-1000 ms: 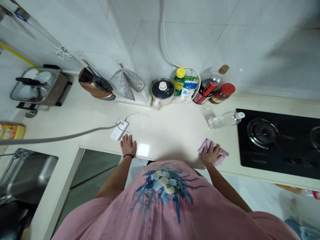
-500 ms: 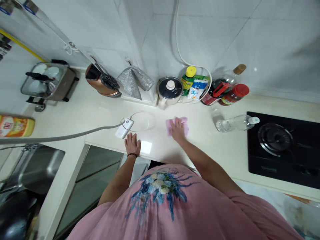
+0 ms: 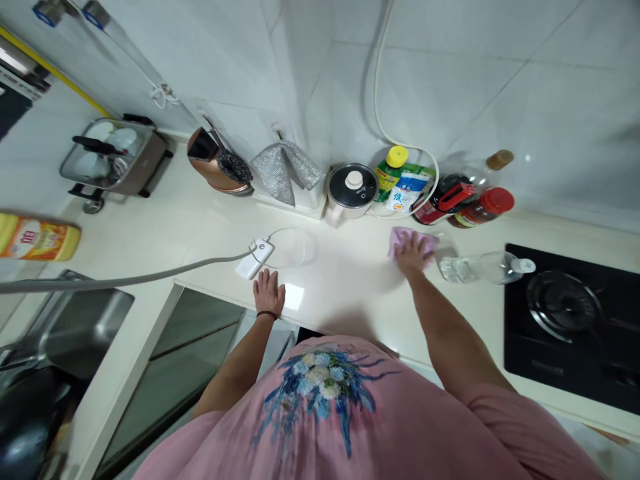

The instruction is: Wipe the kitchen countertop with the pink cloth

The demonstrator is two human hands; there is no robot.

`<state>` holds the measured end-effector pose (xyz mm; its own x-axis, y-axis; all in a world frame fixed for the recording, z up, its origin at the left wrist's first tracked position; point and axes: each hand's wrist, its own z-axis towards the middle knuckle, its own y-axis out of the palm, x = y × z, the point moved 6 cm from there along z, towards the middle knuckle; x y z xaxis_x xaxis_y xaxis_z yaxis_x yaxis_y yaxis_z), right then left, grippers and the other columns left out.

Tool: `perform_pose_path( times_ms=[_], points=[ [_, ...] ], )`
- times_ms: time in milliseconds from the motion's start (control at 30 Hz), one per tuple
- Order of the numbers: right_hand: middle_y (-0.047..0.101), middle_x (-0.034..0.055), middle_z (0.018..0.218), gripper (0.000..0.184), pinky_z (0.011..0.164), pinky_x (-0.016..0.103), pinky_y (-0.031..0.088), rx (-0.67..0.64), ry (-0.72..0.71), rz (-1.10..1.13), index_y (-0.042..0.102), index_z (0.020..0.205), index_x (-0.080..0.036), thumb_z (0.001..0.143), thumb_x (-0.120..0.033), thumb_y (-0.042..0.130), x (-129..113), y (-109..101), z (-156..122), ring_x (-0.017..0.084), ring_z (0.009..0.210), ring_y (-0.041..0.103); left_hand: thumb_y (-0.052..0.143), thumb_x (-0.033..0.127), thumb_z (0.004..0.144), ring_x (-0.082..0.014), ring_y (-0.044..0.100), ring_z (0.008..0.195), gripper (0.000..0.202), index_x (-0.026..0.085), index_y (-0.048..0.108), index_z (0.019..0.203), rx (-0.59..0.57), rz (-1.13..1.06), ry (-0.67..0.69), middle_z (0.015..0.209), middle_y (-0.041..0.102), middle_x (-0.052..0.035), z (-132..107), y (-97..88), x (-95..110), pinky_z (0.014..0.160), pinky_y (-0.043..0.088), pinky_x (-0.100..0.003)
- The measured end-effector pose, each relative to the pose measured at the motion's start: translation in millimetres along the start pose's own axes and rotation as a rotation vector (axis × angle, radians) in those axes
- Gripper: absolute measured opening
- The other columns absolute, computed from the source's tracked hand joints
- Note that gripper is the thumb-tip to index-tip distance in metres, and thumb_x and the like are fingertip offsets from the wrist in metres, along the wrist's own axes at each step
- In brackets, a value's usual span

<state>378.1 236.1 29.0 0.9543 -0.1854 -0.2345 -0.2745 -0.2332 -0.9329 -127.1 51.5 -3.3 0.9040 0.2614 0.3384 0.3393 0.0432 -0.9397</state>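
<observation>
Cloth (image 3: 411,238) slid rightward, flat under right hand (image 3: 414,253).

Pink cloth (image 3: 400,237) on a cream surface (image 3: 345,287). At its three o'clock: clear bottle (image 3: 475,268), white-capped, then black hob (image 3: 550,347). At its twelve o'clock: jar (image 3: 480,208) with red lid, green bottle (image 3: 387,179) with yellow cap, pot (image 3: 353,190) with black lid and white knob. Pink shirt (image 3: 400,427), embroidered with blue-and-white flowers, at six o'clock.

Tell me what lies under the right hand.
A pink cloth lies under the right hand, flat on the counter; its edges show on both sides of the hand. The cloth's middle and the counter below it are covered.
</observation>
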Motion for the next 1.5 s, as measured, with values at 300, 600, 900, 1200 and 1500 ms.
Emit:
perform_pose_path(
  times_ms=[300, 600, 900, 1200, 1500],
  points=[
    [-0.004, 0.0170, 0.183, 0.068, 0.124, 0.080, 0.001, -0.013, 0.297, 0.080, 0.006, 0.175, -0.018, 0.114, -0.044, 0.020, -44.0, 9.6, 25.4, 0.043, 0.165, -0.005, 0.045, 0.046, 0.104, -0.0301, 0.019, 0.168, 0.064, 0.019, 0.050, 0.162, -0.023, 0.004, -0.031, 0.176, 0.034, -0.0142, -0.2, 1.9, -0.3, 0.136, 0.010, -0.056],
    [0.002, 0.0048, 0.184, 0.070, 0.131, 0.072, -0.004, -0.165, -0.363, -0.032, 0.020, 0.175, -0.027, 0.110, -0.047, 0.033, -227.4, 88.2, -16.7, 0.039, 0.168, -0.008, 0.047, 0.044, 0.103, -0.0287, 0.019, 0.168, 0.063, 0.021, 0.051, 0.162, -0.030, 0.005, -0.047, 0.176, 0.034, -0.0127, -0.3, -0.2, -0.7, 0.136, 0.010, -0.055],
    [0.018, 0.0004, 0.183, 0.065, 0.134, 0.064, 0.006, -0.107, -0.393, -0.123, 0.033, 0.172, -0.032, 0.109, -0.047, 0.040, -108.4, 43.5, 6.0, 0.035, 0.168, 0.006, 0.043, 0.046, 0.105, -0.0283, 0.018, 0.168, 0.063, 0.021, 0.048, 0.163, -0.028, 0.002, -0.036, 0.177, 0.033, -0.0130, -0.5, -0.1, -1.0, 0.136, 0.010, -0.055],
    [0.015, 0.0166, 0.182, 0.066, 0.127, 0.066, 0.013, 0.075, 0.093, -0.053, 0.026, 0.174, -0.019, 0.113, -0.044, 0.032, 58.8, -2.5, 18.0, 0.035, 0.164, 0.009, 0.044, 0.045, 0.104, -0.0284, 0.018, 0.168, 0.064, 0.021, 0.048, 0.163, -0.030, 0.013, -0.039, 0.178, 0.032, -0.0122, 0.0, -0.1, -0.7, 0.136, 0.009, -0.054],
    [0.016, 0.0106, 0.183, 0.067, 0.130, 0.070, 0.010, 0.067, 0.130, -0.066, 0.023, 0.175, -0.025, 0.112, -0.048, 0.029, -10.4, 41.5, -47.9, 0.036, 0.167, 0.002, 0.043, 0.046, 0.104, -0.0284, 0.018, 0.168, 0.065, 0.021, 0.047, 0.164, -0.013, -0.018, -0.035, 0.178, 0.032, -0.0122, 0.0, 0.1, -1.1, 0.136, 0.008, -0.054]
  ],
)
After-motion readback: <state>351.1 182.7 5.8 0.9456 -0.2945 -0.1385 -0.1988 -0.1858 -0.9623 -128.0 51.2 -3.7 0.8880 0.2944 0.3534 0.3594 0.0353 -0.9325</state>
